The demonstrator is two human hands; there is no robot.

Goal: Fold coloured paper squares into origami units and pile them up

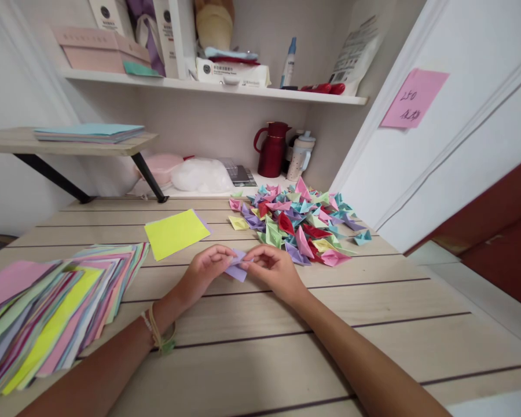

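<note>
Between my two hands is a small piece of folded purple paper (pixel 238 271), held just above the slatted wooden table. My left hand (pixel 209 265) pinches its left side between thumb and fingers. On the other side, my right hand (pixel 272 267) grips the upper right part, thumb and fingertips closed. The fingers cover some of the folds. Right behind my right hand lies a heap of small folded paper boats (pixel 304 223) in pink, green, blue, purple, red and yellow. A yellow paper sheet (pixel 176 233), with a purple one under it, lies beyond my left hand.
Fanned stacks of coloured paper (pixel 65 313) cover the table's left side. A small raised shelf (pixel 8 141) bears more sheets (pixel 90 132). At the back stand a red jug (pixel 272 152) and a pale bottle (pixel 301 156). A pink note (pixel 414 98) hangs at right.
</note>
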